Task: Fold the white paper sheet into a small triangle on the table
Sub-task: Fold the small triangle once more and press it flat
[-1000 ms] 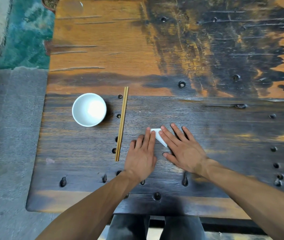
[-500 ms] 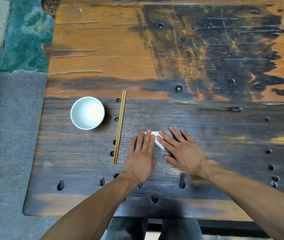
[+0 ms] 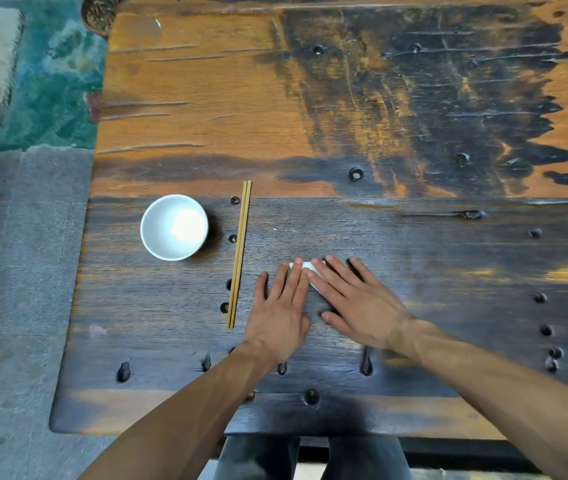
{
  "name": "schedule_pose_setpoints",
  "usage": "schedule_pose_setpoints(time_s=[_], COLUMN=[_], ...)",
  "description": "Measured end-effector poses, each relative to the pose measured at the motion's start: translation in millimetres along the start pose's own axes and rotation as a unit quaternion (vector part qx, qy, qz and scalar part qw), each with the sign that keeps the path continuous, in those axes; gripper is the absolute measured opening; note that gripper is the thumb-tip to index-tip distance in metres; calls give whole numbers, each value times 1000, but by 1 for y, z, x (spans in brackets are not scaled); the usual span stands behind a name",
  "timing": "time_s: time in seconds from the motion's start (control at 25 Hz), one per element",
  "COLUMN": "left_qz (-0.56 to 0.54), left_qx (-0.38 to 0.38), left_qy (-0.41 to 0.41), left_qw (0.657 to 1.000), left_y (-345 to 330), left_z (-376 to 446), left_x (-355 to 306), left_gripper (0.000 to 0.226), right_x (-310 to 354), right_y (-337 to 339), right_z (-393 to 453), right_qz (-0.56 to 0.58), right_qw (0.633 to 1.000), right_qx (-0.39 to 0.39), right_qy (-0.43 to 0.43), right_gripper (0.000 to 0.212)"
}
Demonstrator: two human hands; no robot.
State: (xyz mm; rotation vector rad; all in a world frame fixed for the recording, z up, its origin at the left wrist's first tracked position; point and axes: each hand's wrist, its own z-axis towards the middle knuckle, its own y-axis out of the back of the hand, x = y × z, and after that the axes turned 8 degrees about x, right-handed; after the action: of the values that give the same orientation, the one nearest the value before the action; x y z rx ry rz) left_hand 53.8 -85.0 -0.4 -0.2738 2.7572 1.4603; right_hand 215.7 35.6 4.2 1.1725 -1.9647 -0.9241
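**Paper pinned flat, crease at risk**

Paper point(image 3: 311, 271) lies folded small on the table point(image 3: 449, 289), almost hidden under us. Our left hand point(image 3: 281, 311) and right hand point(image 3: 355, 303) press it with flat, spread fingers, gripping nothing. If either palm slides, we judge the layers could shift and the triangle crease go crooked.

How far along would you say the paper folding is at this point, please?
Mostly done: the white paper sheet is already a small folded piece, largely hidden under the fingers. In hand: the left hand and right hand press it flat on the dark wooden table. Left: confirming the triangle, which I cannot see fully.
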Motion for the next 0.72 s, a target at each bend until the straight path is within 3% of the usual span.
schedule_pose_setpoints(time_s=[0.32, 0.44, 0.52, 0.56, 0.72], left_qz=[-1, 9, 19, 24, 40], left_qx=[-11, -11, -15, -17, -23], left_qy=[16, 13, 14, 11, -1], left_qw=[1000, 1000, 1000, 1000, 999], left_y=[-9, -6, -5, -5, -5], left_z=[-8, -6, -6, -5, -5], left_x=[13, 12, 12, 13, 17], left_gripper=[73, 72, 71, 70, 70], right_x=[-3, -4, -8, -10, -3], right_y=[-5, 16, 32, 39, 49], right_z=[-12, -10, 1, 11, 45], right_qz=[38, 68, 136, 174, 154], right_qw=[998, 996, 978, 969, 980], right_qx=[47, -50, -143, -149, -20], right_qy=[-19, -11, -63, -91, -128], right_gripper=[62, 48, 36, 33, 45])
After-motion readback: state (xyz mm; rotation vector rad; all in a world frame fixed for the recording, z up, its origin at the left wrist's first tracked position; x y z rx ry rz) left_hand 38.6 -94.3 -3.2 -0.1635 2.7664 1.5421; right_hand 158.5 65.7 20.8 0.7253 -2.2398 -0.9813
